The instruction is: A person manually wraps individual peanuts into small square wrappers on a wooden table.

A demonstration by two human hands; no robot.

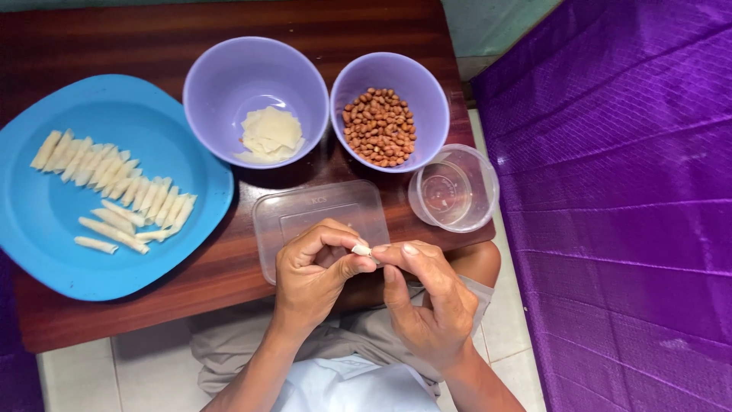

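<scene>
Hands [374, 278] pinching wrapper roll [361, 249] — fingers [347, 265] closed

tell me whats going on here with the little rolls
A person seated at a low wooden table pinches a small pale wrapper roll between the left hand and the right hand, over a clear plastic lid. A blue plate holds rows of finished rolls. One purple bowl holds flat wrapper sheets, the other purple bowl peanuts. A clear cup stands beside them.
</scene>
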